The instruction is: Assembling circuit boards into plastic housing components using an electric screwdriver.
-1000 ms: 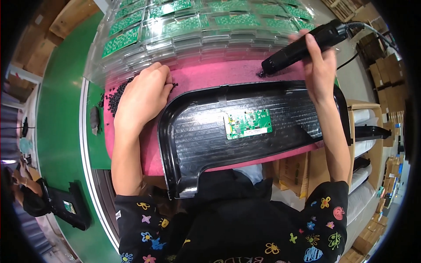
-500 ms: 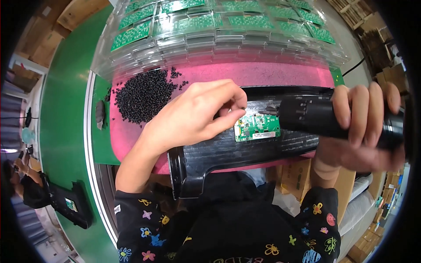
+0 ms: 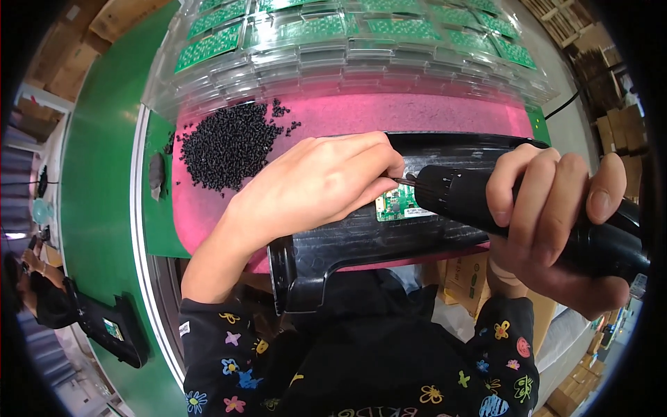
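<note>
My right hand [image 3: 549, 201] wraps round a black electric screwdriver [image 3: 479, 198], its bit pointing left. At the bit's tip, the thumb and forefinger of my left hand [image 3: 319, 181] are pinched together on a small dark screw, mostly hidden by the fingers. Just beneath them lies a green circuit board [image 3: 392, 206] with a white label strip, partly covered by the hand and the screwdriver. The board rests in a long, glossy black plastic housing [image 3: 375, 243] in front of me. A heap of small black screws [image 3: 229, 149] is left of the housing.
A pink mat [image 3: 417, 111] lies under the housing and screws. Behind it, stacked clear plastic trays [image 3: 306, 73] hold several green boards. A dark grey lump [image 3: 157, 175] sits by the mat's left edge. Farther left, another person's arm [image 3: 45, 271] is near a second black housing [image 3: 111, 330].
The screwdriver has moved left and tilted, bringing its bit to my left fingertips. My right hand has come left and lower with it. My left hand has shifted slightly right.
</note>
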`<act>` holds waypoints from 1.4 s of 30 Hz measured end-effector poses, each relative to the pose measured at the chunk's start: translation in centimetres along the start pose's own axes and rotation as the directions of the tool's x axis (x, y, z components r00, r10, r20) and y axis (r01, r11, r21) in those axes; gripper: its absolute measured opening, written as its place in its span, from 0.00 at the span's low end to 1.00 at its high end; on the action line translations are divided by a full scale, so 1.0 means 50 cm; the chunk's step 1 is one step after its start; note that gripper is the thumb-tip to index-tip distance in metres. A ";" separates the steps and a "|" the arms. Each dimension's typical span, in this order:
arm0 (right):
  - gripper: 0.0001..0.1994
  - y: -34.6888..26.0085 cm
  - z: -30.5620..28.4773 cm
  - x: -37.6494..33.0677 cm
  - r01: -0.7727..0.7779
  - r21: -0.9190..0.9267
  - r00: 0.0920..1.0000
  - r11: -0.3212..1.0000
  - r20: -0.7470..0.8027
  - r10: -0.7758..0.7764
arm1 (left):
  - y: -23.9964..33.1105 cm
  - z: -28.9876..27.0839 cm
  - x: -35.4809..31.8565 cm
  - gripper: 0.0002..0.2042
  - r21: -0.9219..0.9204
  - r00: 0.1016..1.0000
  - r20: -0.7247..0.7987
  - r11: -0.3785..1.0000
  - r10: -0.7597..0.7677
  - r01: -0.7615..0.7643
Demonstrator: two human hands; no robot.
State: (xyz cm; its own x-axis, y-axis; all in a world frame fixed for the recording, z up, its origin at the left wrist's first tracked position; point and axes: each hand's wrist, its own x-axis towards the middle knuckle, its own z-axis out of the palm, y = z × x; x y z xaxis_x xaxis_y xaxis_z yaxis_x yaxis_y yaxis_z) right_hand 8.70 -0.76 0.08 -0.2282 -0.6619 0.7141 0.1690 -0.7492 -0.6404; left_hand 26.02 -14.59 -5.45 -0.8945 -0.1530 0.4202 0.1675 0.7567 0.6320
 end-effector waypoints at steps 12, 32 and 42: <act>0.31 0.022 -0.011 0.000 -0.007 0.035 1.000 0.999 0.014 0.006 | -0.010 0.001 -0.001 0.07 -0.124 0.996 -0.002 0.988 -0.087 0.086; 0.28 -0.019 -0.094 -0.038 -0.343 -0.186 0.934 0.921 -0.171 0.314 | -0.005 0.018 -0.005 0.07 0.010 0.996 0.059 0.997 -0.072 0.072; 0.29 -0.026 -0.087 -0.054 -0.317 -0.243 0.946 0.917 -0.152 0.287 | 0.017 0.021 -0.003 0.06 0.025 0.982 0.174 0.997 -0.078 0.075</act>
State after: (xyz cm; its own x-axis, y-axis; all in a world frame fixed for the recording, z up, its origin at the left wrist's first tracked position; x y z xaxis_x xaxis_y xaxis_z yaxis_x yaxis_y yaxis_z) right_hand 4.92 2.10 -2.27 -0.3136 -0.8368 0.4487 -0.0058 -0.4709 -0.8822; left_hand 25.84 -13.23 -5.65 -0.9632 -0.0992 0.2498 0.0894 0.7584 0.6456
